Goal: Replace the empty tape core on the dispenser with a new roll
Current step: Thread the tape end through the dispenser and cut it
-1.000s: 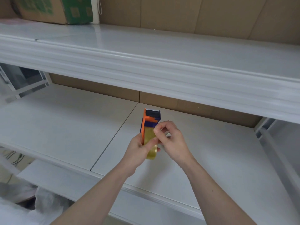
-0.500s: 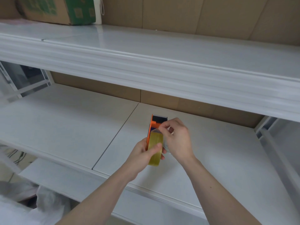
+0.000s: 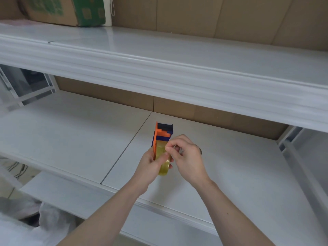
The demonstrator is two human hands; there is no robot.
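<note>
white shelving against a brown board wall

two white shelves run across the view; the upper shelf (image 3: 177, 55) has a thick ribbed front edge; the lower shelf (image 3: 71, 132) is split by a dark seam; brown panelled wall (image 3: 204, 16) behind both; a cardboard box (image 3: 58, 10) with green print sits upper left; white metal frame (image 3: 291, 139) at right; soft even light

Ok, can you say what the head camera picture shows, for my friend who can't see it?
Two bare hands hold an orange and dark blue tape dispenser carrying a yellowish tape roll above a white shelf. The left hand grips it, and the right hand pinches at the tape. A cardboard box sits on the upper shelf.
</note>
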